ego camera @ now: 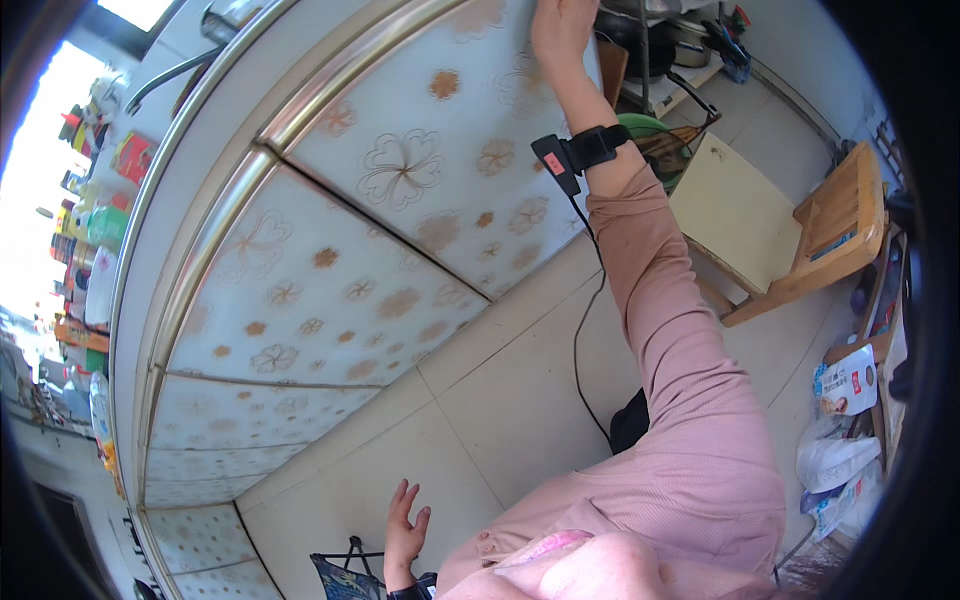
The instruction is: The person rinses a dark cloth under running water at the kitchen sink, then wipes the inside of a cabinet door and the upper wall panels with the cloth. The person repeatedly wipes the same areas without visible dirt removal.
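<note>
My right hand point(564, 34) reaches to the top edge of the view, beside the outer end of a white cabinet door point(405, 172) with a gold-brown floral pattern. Its fingers are cut off by the frame, so their grip is hidden. A black wrist device point(581, 154) with a cable is strapped to that forearm. Low in the view, my left hand point(406, 531) hangs over the tiled floor with its fingers apart and nothing in it. A folding stool point(345, 576) with dark patterned fabric stands near it.
A wooden chair point(739, 214) stands to the right. Behind it, a rack holds a black pan point(637, 49) and a pot point(690, 43), above a green basin point(637, 127). Bottles point(109, 225) line the countertop at left. Plastic bags point(832, 461) lie at lower right.
</note>
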The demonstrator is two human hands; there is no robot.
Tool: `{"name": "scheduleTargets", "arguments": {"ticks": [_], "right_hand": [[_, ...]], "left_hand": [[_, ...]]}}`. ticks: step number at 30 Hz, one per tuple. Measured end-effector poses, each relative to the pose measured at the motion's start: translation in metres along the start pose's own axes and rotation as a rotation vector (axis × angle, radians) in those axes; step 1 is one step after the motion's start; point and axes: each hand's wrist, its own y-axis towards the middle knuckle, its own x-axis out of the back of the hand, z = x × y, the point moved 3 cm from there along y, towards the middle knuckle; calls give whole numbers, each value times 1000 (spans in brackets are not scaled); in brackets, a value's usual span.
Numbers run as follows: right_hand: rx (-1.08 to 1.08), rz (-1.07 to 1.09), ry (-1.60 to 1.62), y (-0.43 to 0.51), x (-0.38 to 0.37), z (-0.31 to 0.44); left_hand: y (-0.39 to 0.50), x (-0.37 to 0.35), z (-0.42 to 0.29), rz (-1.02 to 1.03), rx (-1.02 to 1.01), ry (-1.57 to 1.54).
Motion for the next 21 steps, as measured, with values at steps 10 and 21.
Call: {"name": "scheduleTargets", "arguments": {"ticks": [10, 21], "right_hand": [[491, 65, 130, -118, -12, 130], [928, 448, 197, -240, -22, 184]], "left_hand": [[-10, 17, -11, -6, -37, -28], [-18, 29, -20, -23, -77, -7]]}}
